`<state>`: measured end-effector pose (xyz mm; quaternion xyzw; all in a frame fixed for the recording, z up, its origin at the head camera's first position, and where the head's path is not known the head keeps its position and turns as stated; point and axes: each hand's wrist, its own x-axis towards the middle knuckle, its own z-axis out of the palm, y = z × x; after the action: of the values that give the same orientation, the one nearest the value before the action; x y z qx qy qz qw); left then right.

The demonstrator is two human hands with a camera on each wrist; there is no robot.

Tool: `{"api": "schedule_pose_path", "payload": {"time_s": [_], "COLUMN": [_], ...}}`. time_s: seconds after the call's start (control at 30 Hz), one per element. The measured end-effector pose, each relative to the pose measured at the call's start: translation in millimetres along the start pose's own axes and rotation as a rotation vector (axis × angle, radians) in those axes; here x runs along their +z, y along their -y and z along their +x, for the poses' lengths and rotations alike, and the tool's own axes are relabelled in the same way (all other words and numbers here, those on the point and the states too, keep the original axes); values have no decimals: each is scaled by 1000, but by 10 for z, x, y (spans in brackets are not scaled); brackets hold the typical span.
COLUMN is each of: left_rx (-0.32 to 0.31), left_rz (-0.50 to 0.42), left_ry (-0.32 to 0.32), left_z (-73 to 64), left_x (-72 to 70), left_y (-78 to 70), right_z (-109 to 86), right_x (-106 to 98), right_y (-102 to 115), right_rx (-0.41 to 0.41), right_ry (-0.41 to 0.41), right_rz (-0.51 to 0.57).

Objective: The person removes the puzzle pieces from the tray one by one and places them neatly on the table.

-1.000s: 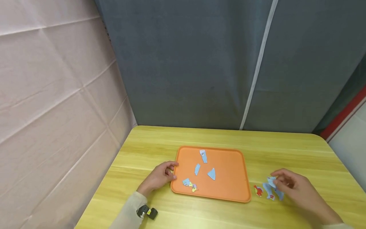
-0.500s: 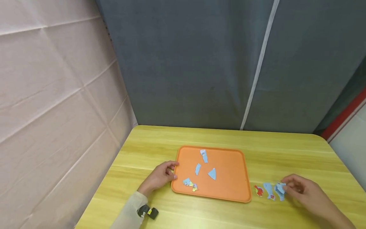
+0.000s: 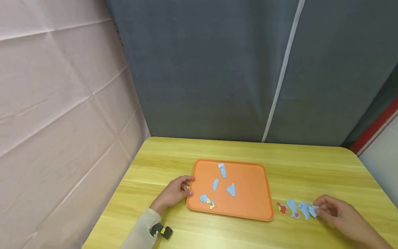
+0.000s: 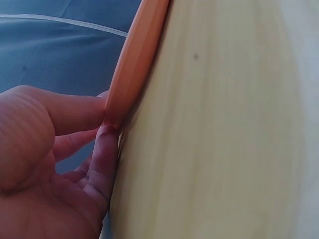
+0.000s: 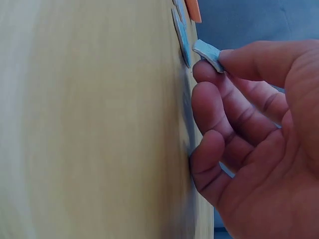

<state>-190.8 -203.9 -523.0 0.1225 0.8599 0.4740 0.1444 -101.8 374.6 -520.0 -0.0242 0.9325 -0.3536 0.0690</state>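
Observation:
My left hand [image 3: 172, 194] grips the left rim of an orange tray [image 3: 248, 211]; the left wrist view has its thumb and fingers at the tray edge [image 4: 132, 64]. To the tray's right, my right hand [image 3: 339, 215] pinches a light-blue jigsaw piece [image 5: 207, 53] between thumb and index finger, close over the table. Just left of that lies another blue piece [image 3: 304, 209]. Beyond it are a blue piece with a red spot [image 3: 292, 206] and a red-and-yellow piece [image 3: 281, 208].
On the tray lie separate blue pieces, among them a triangular one [image 3: 231, 189], a narrow one [image 3: 215, 184] and one near the far rim [image 3: 222, 170]. A blue-yellow cluster [image 3: 205, 199] sits near the front left. Grey curtain [image 3: 202, 69] hangs behind the table [image 3: 168, 152].
My right hand has moved right and toward me with its blue piece, from over the other loose pieces to the right end of their row. My left hand stays at the tray.

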Motion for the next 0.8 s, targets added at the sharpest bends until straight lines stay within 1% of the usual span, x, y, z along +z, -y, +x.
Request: {"api": "schedule_pose_path", "payload": {"time_s": [0.17, 0.53, 0.63, 0.8], "left_rx": [1, 4, 8, 11], "left_rz": [6, 8, 9, 12], "left_ry": [-3, -11, -9, -12], "left_z": [-5, -3, -5, -5], "left_x": [7, 22, 25, 24], "left_y": [-9, 0, 0, -3], "right_z": [-30, 5, 7, 9], "right_x": [-23, -58, -54, -36], "right_y": [-46, -111, -116, -98], "right_rx": [47, 47, 43, 54], "right_ry": [30, 59, 57, 24], "right_rz": [-3, -47, -43, -39]}}
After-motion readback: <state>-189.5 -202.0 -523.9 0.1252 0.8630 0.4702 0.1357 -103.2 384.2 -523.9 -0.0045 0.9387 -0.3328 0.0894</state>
